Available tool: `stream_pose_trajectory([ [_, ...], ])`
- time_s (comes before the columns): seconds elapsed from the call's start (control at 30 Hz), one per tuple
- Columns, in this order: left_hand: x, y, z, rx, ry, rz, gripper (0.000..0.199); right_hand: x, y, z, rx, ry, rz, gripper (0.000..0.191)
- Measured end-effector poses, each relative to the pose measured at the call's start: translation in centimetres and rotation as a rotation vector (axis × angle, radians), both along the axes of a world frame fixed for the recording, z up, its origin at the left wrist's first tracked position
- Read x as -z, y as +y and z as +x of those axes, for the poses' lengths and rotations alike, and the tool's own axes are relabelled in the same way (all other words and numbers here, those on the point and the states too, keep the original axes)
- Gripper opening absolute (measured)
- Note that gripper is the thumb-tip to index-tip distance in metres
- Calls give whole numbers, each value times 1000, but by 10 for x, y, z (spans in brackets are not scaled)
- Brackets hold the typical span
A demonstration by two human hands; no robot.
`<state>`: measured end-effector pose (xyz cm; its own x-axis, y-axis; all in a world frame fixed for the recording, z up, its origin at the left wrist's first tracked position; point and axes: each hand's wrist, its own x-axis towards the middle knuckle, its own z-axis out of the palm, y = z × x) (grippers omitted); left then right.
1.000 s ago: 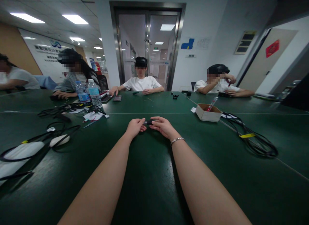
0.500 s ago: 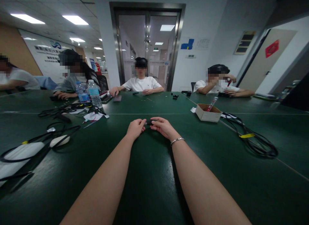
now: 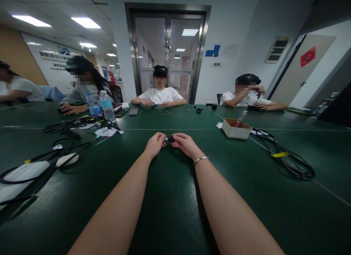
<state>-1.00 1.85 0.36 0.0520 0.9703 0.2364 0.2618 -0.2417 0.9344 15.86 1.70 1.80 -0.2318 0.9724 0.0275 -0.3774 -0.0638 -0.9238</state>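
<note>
Both hands meet over the middle of the green table (image 3: 170, 196). Between them is a small black object (image 3: 170, 139) with a short, shiny metal-looking end pointing left. The fingers of my right hand (image 3: 186, 143) are closed round its black part. My left hand (image 3: 155, 144) pinches the metal-looking end, whose tip is hidden by the fingertips. A silver bracelet (image 3: 201, 160) circles my right wrist.
To the left lie black cables (image 3: 68, 145), a white mouse (image 3: 67, 159), papers (image 3: 106, 132) and two water bottles (image 3: 106, 106). On the right are an open box (image 3: 236, 131) and a coiled cable (image 3: 293, 163). Several people sit round the far side.
My hands have barely moved; slightly more of the object shows between them. Across the table, a person's hand has moved from a flat grey item to a small dark one.
</note>
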Motion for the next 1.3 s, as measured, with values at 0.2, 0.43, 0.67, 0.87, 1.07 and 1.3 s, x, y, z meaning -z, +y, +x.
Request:
stream_pose_trajectory([
  [0.2, 2, -1, -1, -4, -23, 13, 29, -1, -1, 0, -15, -5, 6, 13],
  [0.43, 2, -1, 0, -5, 32, 49, 29, -2, -2, 0, -22, -10, 3, 11],
  [0.67, 6, 4, -1, -22, 11, 74, 34, -1, -1, 1, -16, 11, -4, 14],
  [0.87, 1, 0, 0, -19, 9, 71, 30, 0, 0, 0, -14, 11, 2, 12],
  [1.07, -1, 1, 0, 34, -38, -52, 27, 1, 1, 1, -20, -6, 4, 12],
  [1.3, 4, 4, 0, -3, -34, -23, 27, 1, 1, 2, -29, -9, 5, 13],
])
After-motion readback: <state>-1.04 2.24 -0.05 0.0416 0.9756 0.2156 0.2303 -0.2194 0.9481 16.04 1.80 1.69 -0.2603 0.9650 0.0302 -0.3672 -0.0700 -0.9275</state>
